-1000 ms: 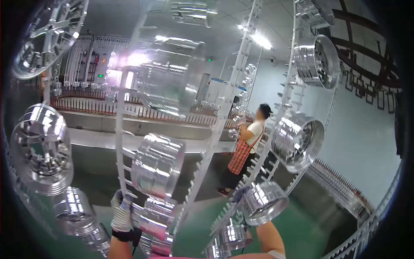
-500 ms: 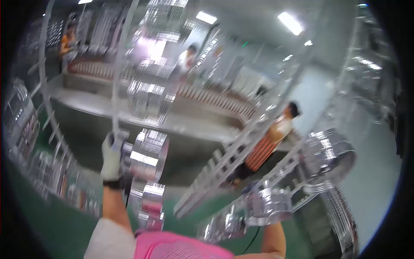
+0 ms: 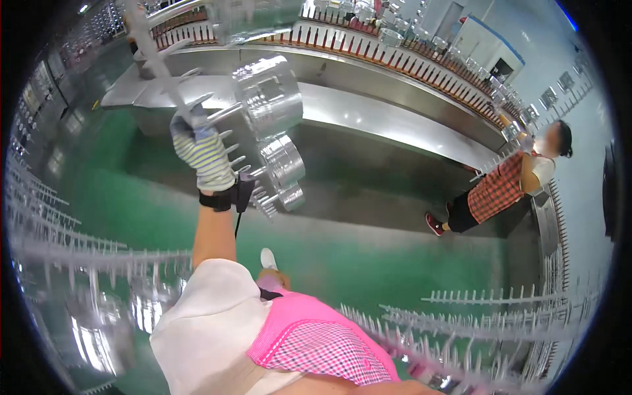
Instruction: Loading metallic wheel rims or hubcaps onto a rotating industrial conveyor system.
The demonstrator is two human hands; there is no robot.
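My left hand (image 3: 203,155), in a striped knit glove, is closed around a pale pegged rack bar (image 3: 160,72) that slants down from the upper left. On the bar's pegs sit shiny silver round pieces: a wide one (image 3: 268,95), a middle one (image 3: 283,158) and a small one (image 3: 291,196). A larger clear, shiny piece (image 3: 253,20) is blurred near the top edge. My right hand is out of view; only some bare skin shows at the bottom edge.
A long line of upright pegs (image 3: 368,49) runs behind a metal ledge (image 3: 368,122). At the right stands a person in a checked apron (image 3: 490,191), hands near silver pieces. Pegged racks (image 3: 99,253) are at lower left, others (image 3: 474,322) at lower right. The floor (image 3: 368,257) is green.
The view has swung and tilted down. My left hand still grips a pegged bar. My right arm, earlier raised by racks of shiny pieces, has dropped out of view.
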